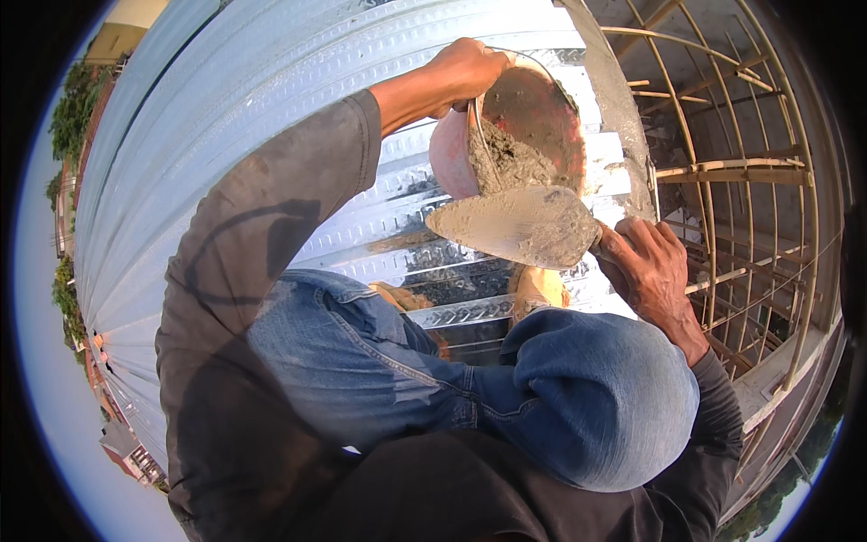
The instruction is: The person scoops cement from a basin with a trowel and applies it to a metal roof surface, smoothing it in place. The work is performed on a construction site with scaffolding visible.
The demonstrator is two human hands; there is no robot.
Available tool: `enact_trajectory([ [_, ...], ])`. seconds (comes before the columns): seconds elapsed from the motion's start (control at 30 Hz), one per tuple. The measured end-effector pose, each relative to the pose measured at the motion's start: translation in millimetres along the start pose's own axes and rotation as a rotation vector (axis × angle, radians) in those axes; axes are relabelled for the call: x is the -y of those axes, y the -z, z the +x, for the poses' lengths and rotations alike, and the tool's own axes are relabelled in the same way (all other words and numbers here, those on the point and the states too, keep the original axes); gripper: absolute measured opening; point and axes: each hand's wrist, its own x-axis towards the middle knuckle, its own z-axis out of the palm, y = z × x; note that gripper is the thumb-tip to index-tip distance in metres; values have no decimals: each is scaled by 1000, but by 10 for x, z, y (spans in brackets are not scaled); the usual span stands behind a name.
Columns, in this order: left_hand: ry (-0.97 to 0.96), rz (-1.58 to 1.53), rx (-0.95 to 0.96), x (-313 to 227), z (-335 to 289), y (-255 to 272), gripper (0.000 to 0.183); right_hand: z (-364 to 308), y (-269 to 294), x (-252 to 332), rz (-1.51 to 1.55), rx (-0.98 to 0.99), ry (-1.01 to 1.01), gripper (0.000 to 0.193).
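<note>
"near the top of the view, what do you see?"

"a pink bucket [452,161], tilted so its mouth shows, its inside wall smeared with grey. wet mortar [508,164] lies heaped along the left and near part of it."

"and the trowel [515,226]?"

"just on the near side of the bucket's mouth, its broad blade pointing left and coated with thin mortar. it covers part of the rim; i cannot tell whether the two touch."

"how do the hands stand?"

"the left hand [470,74] is curled tight at the bucket's upper left edge, holding it where the wire handle [480,135] meets the rim. whether the fingers clasp rim, wire or both, i cannot tell. the right hand [646,266] is wrapped round the trowel's grip, hiding most of it."

"what is nearer the body?"

"bent knees in faded blue jeans [596,397], with a foot [542,287] showing beyond them, and a dark grey sleeve [271,208] along the left arm."

"and around all that?"

"ribbed metal sheeting [235,117], shiny and splashed with grey under the bucket, spreading away to the left. a rough concrete edge [623,99] borders it on the right; past that stand bamboo poles [688,117], tied crosswise. green trees [72,117] show at the far left."
</note>
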Motion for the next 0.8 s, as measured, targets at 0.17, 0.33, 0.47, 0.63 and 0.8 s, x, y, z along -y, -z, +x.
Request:
enact_trajectory([
  [0.17,7,-21,114,-34,9,4,44,25,-122,63,34,-145,-245,47],
  [0.33,-27,10,138,21,11,83,45,-247,-105,-107,214,-175,-443,34],
  [0.47,-141,-36,90,173,-23,-28,52,-326,-63,-111,238,67,-484,30],
  [0.63,-162,118,157,95,-133,107,57,387,-276,-46,10,42,-416,24],
  [0.8,-321,76,93,157,18,-58,55,1076,-488,300,-270,-13,-163,18],
])
